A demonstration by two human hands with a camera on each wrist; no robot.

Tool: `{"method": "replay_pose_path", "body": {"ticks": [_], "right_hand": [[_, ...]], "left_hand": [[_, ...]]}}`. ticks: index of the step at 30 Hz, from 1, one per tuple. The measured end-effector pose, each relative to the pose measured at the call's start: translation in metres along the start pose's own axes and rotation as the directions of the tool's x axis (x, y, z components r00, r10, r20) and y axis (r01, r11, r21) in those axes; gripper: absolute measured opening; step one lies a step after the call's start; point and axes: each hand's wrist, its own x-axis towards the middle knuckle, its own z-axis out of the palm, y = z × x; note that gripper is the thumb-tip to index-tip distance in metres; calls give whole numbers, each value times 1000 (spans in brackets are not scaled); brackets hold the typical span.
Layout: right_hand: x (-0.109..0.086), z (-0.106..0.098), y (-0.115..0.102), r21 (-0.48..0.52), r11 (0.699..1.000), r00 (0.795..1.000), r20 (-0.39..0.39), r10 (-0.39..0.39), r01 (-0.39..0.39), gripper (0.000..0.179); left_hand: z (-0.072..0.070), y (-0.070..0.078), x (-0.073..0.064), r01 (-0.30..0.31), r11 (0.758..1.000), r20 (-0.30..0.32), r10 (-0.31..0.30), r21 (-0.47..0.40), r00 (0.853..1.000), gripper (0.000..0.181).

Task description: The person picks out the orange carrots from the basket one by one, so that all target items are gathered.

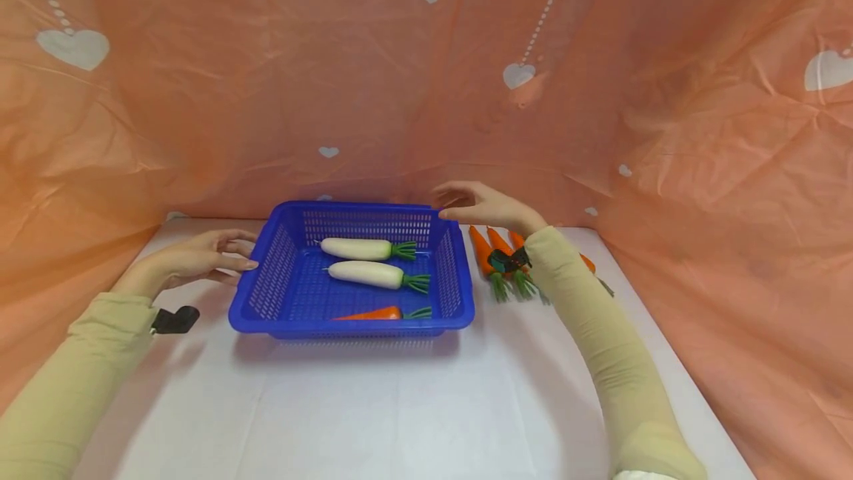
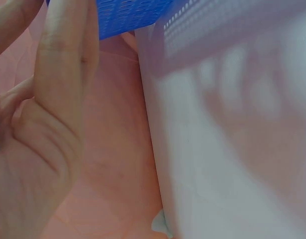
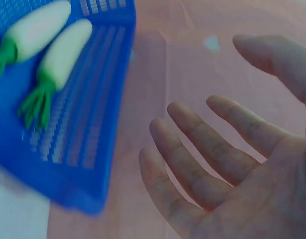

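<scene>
A blue plastic basket (image 1: 353, 327) stands mid-table, holding two white radishes (image 1: 356, 248) and a carrot (image 1: 376, 313) partly hidden by its front wall. My left hand (image 1: 193, 261) is at the basket's left side, its fingertips right at the rim. In the left wrist view, the fingers (image 2: 61, 55) extend up toward the blue mesh wall. My right hand (image 1: 483, 206) hovers by the back right corner with nothing in it. From the right wrist, its spread fingers (image 3: 193, 179) show apart from the basket wall, palm facing the camera.
Several carrots (image 1: 481, 249) with green tops lie right of the basket, partly behind my right forearm. An orange curtain (image 1: 373, 95) with white hearts hangs behind and at both sides of the white table (image 1: 333, 413).
</scene>
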Motion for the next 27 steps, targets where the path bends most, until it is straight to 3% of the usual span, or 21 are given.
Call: {"method": "replay_pose_path", "body": {"ticks": [5, 10, 18, 22, 27], "right_hand": [[19, 25, -6, 23, 998, 994, 89, -61, 59, 45], [35, 53, -6, 52, 998, 978, 205, -37, 27, 44], [52, 92, -10, -45, 999, 900, 437, 11, 10, 47], [57, 104, -9, -79, 996, 862, 501, 76, -42, 47], [59, 114, -9, -82, 989, 830, 538, 149, -125, 49]], "left_hand": [[0, 1, 0, 2, 1000, 7, -2, 11, 1000, 78], [0, 1, 1, 2, 1000, 6, -2, -5, 1000, 75], [0, 0, 2, -7, 1000, 4, 7, -29, 1000, 71], [0, 0, 1, -9, 1000, 3, 9, -23, 1000, 71], [1, 2, -1, -4, 1000, 11, 4, -24, 1000, 74]]}}
